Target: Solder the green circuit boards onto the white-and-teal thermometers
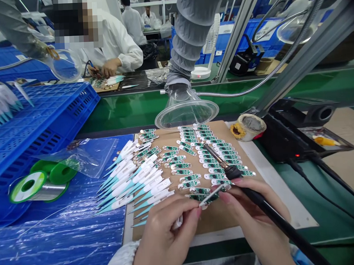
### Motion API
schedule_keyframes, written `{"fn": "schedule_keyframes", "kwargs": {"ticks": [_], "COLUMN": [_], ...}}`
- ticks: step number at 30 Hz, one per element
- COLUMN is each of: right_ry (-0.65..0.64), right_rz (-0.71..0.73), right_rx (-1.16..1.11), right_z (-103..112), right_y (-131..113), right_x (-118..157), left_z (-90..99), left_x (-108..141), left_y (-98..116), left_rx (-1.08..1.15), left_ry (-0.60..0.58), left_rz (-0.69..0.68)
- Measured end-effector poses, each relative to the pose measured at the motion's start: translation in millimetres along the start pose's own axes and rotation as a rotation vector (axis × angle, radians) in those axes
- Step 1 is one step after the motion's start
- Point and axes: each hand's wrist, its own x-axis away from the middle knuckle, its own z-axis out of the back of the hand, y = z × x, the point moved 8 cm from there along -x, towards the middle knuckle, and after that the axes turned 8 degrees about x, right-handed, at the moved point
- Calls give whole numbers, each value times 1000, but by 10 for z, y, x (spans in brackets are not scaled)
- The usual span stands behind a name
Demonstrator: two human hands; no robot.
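Observation:
A thin, pale strip that looks like a small circuit board seen edge-on [211, 196] spans my two hands. My left hand [171, 230] pinches its near end between thumb and finger; something white shows below those fingers, mostly hidden. At the far end, my right hand [257, 215] has thumb and finger on the strip. A soldering iron [258, 201] also lies in that hand, its metal tip pointing up and left over the boards. Rows of green circuit boards [186, 172] cover the brown sheet [222, 222]. White-and-teal digital thermometers [150, 184] lie piled to the left.
A clear fume hood [186, 114] hangs above the boards. Left are a solder wire reel [40, 187], a plastic bag [91, 155] and a blue crate [47, 114]. A black soldering station [291, 139] stands right. Across the bench a co-worker [114, 41] handles similar parts.

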Motion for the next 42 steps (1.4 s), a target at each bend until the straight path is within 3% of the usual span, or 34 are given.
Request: {"fn": "schedule_keyframes", "kwargs": {"ticks": [4,7,9,18,36,42], "right_ry": [94,175,165,122,116,174], "right_rz": [-41,8,-35,-251,-403,-505], "right_rx": [-33,-261,-371,-411,-435,-616], "right_z": [80,153,147,4,-57,13], "right_y": [52,35,67,246,412,422], "right_x": [-74,-145,-178,-120,-95,-125], "left_z": [57,120,138,76,51,33], "left_x": [3,28,35,26,41,13], "left_y": [-215,-447,-532,-415,-268,-269], "left_rx": [147,325,414,524,502,514], "left_ry": [56,152,203,231,174,171], "left_rz": [208,356,391,344,292,284]}}
